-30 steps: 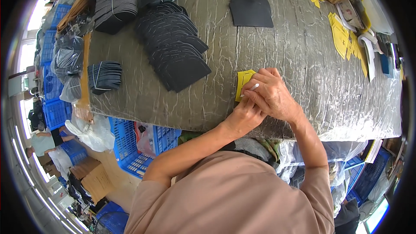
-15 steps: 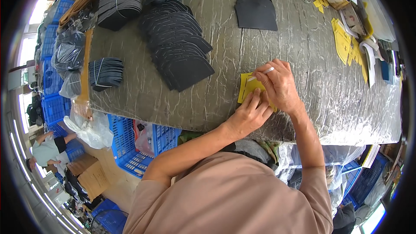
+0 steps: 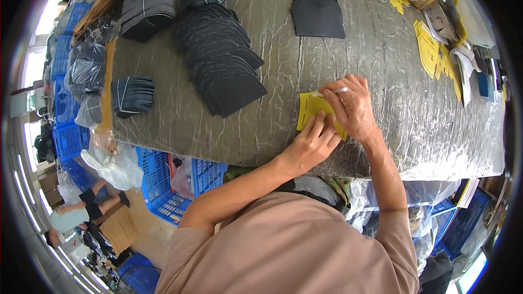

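A yellow card point(image 3: 311, 110) was pressed flat against the plastic-covered desk point(image 3: 381, 65) near its front edge by the left hand point(image 3: 311, 144), whose fingers were laid open on the card's lower part. A thin white pen point(image 3: 331, 91) was gripped in the right hand point(image 3: 351, 106), with its tip held over the card's upper edge. A fanned row of dark cut pieces point(image 3: 223, 65) lay well apart to the left, and more yellow cards point(image 3: 430, 51) to the right.
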Demonstrator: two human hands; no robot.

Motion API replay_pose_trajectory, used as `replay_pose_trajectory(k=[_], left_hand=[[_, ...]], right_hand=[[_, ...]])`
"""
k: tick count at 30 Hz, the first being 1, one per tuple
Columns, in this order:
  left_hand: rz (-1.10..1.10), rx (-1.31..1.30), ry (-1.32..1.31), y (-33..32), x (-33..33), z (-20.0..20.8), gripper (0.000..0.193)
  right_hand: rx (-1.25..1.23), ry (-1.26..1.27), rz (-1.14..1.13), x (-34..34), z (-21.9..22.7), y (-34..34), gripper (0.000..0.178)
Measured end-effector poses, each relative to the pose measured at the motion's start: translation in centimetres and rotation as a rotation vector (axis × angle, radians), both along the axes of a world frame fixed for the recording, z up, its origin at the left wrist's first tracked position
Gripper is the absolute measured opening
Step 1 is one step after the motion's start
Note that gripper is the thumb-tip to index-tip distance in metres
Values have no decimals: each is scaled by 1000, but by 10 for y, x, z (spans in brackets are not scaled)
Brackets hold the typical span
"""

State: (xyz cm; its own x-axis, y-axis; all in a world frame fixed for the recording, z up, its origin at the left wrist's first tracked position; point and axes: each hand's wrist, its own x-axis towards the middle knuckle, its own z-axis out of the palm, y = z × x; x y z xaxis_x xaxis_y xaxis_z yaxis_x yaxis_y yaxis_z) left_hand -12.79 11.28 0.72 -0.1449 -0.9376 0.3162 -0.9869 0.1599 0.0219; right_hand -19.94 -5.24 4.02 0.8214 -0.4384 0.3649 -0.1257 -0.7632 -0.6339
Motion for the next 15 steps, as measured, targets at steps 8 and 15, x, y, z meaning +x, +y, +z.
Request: replay_pose_trajectory(k=[8, 15], left_hand=[[20, -15, 66, -1, 0, 5, 18], [7, -2, 101, -3, 1, 10, 18]], right_hand=[[-54, -12, -6, -5, 3, 1, 4], [-101, 36, -66, -30, 10, -2, 7]])
